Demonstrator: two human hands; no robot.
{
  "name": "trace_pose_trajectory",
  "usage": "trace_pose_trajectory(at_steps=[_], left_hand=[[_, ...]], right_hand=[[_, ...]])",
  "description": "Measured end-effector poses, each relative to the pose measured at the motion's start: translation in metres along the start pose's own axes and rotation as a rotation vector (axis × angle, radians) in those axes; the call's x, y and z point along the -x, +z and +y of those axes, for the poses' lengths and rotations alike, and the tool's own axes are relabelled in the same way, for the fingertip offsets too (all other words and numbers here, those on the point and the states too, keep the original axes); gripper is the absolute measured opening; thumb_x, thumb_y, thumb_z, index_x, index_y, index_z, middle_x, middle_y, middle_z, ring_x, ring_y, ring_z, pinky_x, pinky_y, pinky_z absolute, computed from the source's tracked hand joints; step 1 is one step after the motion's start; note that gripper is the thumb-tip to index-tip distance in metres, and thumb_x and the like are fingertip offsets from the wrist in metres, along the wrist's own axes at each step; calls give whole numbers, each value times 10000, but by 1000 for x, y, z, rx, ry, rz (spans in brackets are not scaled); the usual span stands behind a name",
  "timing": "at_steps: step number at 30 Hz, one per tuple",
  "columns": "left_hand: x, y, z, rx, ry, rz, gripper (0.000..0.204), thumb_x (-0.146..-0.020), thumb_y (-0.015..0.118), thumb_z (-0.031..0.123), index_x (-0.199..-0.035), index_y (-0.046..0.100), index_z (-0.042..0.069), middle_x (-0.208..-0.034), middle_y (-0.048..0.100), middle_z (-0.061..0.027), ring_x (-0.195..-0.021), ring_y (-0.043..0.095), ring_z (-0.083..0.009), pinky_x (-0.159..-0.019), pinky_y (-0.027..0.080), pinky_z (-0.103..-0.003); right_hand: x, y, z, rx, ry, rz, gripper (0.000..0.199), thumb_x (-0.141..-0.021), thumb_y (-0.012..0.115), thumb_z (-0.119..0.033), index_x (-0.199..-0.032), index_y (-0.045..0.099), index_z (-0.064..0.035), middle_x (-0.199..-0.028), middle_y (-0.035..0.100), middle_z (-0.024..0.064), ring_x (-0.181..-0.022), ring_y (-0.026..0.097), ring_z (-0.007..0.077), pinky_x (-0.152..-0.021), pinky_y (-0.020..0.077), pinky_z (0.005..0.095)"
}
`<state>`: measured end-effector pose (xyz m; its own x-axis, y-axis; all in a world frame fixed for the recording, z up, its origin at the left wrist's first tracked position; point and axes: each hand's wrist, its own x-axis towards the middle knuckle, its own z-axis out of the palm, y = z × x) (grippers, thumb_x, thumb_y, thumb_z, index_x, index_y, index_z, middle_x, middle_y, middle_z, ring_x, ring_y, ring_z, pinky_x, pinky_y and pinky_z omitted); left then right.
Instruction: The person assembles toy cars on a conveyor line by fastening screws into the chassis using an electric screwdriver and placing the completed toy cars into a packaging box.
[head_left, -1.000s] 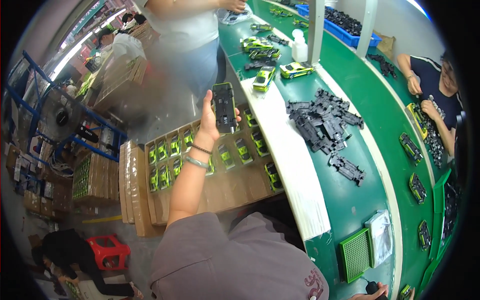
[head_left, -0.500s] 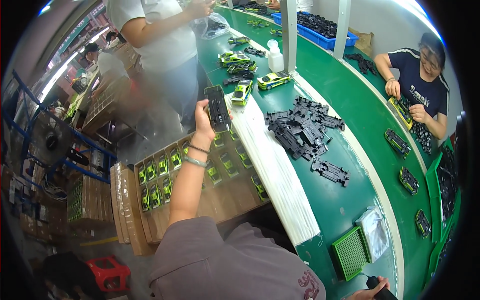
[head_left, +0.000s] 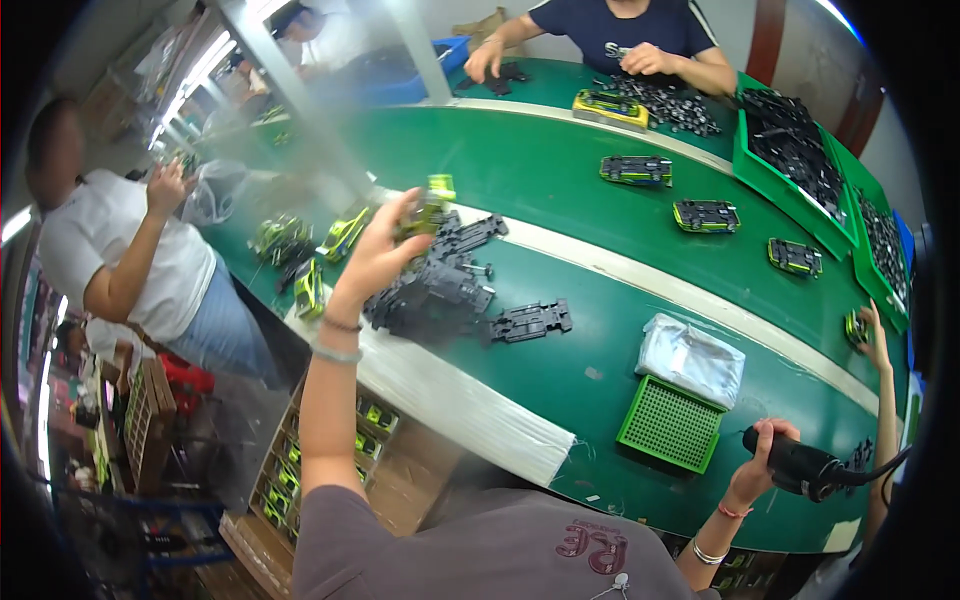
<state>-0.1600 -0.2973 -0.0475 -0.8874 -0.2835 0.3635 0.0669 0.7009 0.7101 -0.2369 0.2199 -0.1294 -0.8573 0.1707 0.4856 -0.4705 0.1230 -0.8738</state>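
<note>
My left hand [head_left: 380, 250] grips a yellow-green toy car [head_left: 436, 208], slightly blurred, above a pile of black plastic car chassis [head_left: 430, 295]. One loose chassis [head_left: 530, 321] lies just right of that pile. At the lower right, my right hand [head_left: 757, 465] is wrapped round a black electric screwdriver [head_left: 812, 473] with a cord running off to the right. Its tip cannot be made out. Between my hands, nearer the right one, a green perforated tray [head_left: 668, 425] lies against a clear plastic bag [head_left: 692, 360].
More toy cars [head_left: 341, 234] stand left of the pile. A carton [head_left: 400, 490] of cars is below the bench edge. Across the green bench [head_left: 560, 230], a co-worker sits by small black parts [head_left: 660, 105]; several upturned cars [head_left: 706, 215] lie between us. Green bins [head_left: 790, 150] stand at right.
The view has swung to the right. My left hand has carried the toy car over the chassis pile and turned it from underside up. My right hand and screwdriver show more fully.
</note>
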Motion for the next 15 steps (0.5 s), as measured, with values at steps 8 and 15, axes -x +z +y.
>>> trace_pose_trajectory(at_steps=[8,15], left_hand=[[-108,105,8,-291,305,-333,555,-685,724,114,-1178,485,27,-1077,514,-128,-1019,518,-281,-896,425,-347],[-48,157,86,1603,-224,-563,690,-715,526,226,-1319,314,-30,-1147,529,-193,-1024,560,-328,-912,445,-412]], right_hand=[[-5,2,-5,-38,-23,-34,91,-827,556,-42,-832,467,-24,-741,491,60,-711,490,152,-750,432,300],[-8,4,-10,77,77,98,164,-843,583,-68,-963,500,5,-751,493,28,-663,494,104,-654,430,239]])
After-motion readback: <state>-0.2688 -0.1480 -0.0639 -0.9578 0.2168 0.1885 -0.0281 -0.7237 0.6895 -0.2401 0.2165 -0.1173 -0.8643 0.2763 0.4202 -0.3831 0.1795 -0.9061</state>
